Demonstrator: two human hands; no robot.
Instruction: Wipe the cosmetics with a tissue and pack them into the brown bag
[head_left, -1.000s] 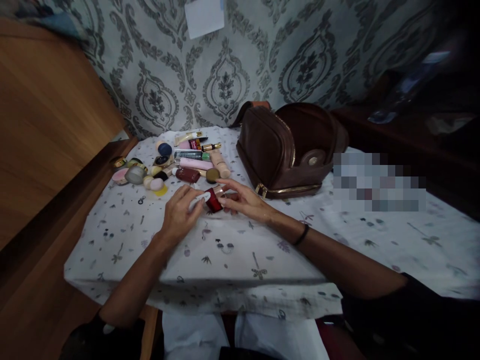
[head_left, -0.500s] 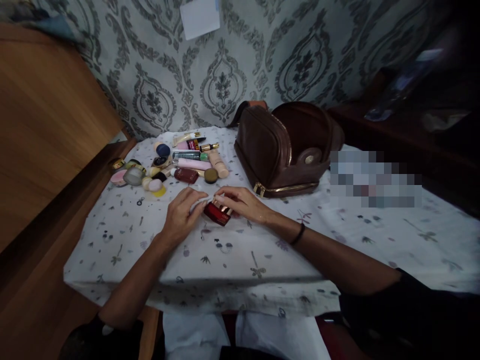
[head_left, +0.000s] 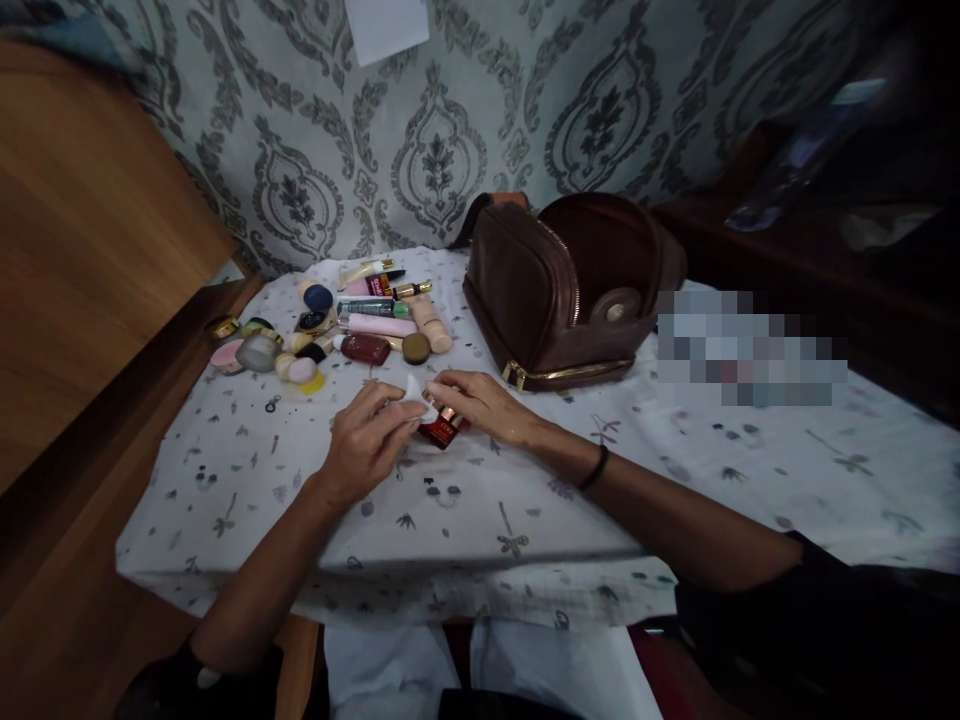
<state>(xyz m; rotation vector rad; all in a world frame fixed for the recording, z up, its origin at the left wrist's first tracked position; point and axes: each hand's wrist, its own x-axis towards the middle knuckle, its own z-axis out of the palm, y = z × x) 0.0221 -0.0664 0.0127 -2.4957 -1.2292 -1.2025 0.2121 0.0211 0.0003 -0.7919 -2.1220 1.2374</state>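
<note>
Red and likely slippery, the bottle [head_left: 441, 430] seemed safest held by its sides. Back from the table's front edge [head_left: 480, 568], right fingers [head_left: 454, 384] gripped its top; left fingers [head_left: 397, 412] pinched a white wipe [head_left: 413, 387].

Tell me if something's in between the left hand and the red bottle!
Yes: a white scrap, perhaps tissue, pinched in the left hand, comes between it and the red bottle. Nothing visible separates the right hand from the bottle.

Cosmetics [head_left: 379, 326] bunched near the bench [head_left: 465, 530] back left corner, bag [head_left: 517, 300] right of them, bottle [head_left: 441, 430] out front.
</note>
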